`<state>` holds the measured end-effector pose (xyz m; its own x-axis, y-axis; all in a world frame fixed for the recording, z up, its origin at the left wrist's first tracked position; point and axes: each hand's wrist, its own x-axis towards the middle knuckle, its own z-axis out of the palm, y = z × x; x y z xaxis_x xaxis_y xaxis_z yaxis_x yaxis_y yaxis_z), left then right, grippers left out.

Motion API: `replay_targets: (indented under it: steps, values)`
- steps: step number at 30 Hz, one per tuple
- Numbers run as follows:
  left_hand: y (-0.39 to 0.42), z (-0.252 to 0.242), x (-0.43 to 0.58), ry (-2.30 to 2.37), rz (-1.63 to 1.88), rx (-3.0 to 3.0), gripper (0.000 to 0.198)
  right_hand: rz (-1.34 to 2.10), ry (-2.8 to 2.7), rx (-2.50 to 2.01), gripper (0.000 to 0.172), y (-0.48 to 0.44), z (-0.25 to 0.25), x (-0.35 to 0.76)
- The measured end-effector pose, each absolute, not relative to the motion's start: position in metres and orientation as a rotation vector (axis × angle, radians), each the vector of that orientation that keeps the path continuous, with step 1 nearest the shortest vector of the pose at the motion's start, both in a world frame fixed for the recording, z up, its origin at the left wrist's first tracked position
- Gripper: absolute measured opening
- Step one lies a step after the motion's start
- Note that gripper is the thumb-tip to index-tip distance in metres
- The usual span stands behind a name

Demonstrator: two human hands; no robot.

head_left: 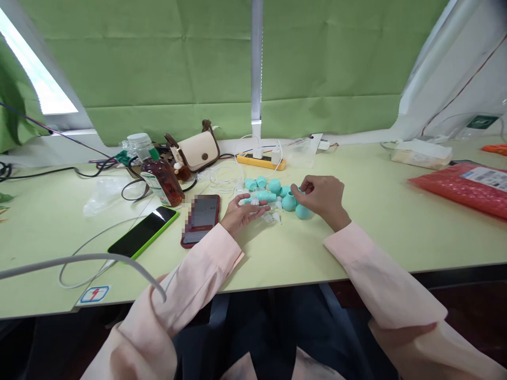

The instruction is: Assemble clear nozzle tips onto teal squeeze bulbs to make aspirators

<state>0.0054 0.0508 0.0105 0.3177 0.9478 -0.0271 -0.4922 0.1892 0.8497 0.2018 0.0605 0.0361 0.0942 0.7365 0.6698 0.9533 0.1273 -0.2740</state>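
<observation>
My left hand (240, 212) is closed on a long turquoise piece (266, 196) with a clear plastic part at its near end. Just beyond the fingertips lie small clear and whitish plastic tips (276, 217) on the table. My right hand (322, 196) is raised at the right edge of a group of round turquoise bulbs, thumb and fingers pinched together. What that pinch holds, if anything, is hidden. One bulb (289, 202) with an open neck stands below the right fingertips, beside another bulb (303, 211). More bulbs (274, 186) lie behind the left hand's piece.
A red-cased phone (201, 220) and a green-edged phone (143, 232) lie left of my left hand. Behind them stand a bottle of amber liquid (161, 179) and a cream handbag (198, 150). A yellow power strip (261, 160) sits at the back; a red package (465, 190) lies far right.
</observation>
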Motion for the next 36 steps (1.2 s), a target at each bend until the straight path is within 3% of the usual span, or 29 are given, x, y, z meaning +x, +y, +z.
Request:
replay_targets:
  steps: [5, 10, 19, 21, 26, 33, 36]
  values:
    - [0.046, 0.017, 0.005, 0.536, 0.99, 0.88, 0.05, -0.131, -1.776, -1.882, 0.041, 0.064, 0.048, 0.219]
    - [0.046, 0.016, 0.003, 0.452, 0.903, 0.893, 0.044, 0.062, -1.942, -1.915, 0.043, 0.066, 0.049, 0.227]
    - [0.054, 0.011, 0.001, 0.461, 0.919, 0.885, 0.033, 0.272, -2.216, -1.809, 0.024, 0.069, 0.04, 0.235]
    - [0.053, 0.011, 0.002, 0.464, 0.924, 0.896, 0.036, 0.276, -2.206, -1.784, 0.027, 0.068, 0.043, 0.235]
    - [0.051, 0.01, 0.004, 0.472, 0.89, 0.952, 0.043, 0.629, -2.071, -1.365, 0.029, 0.064, 0.048, 0.225]
    - [0.051, 0.011, 0.003, 0.506, 0.87, 1.047, 0.031, 1.067, -1.809, -0.924, 0.032, 0.06, 0.037, 0.203]
    - [0.051, 0.013, 0.002, 0.531, 0.884, 1.065, 0.032, 1.086, -1.8, -0.875, 0.031, 0.06, 0.032, 0.197]
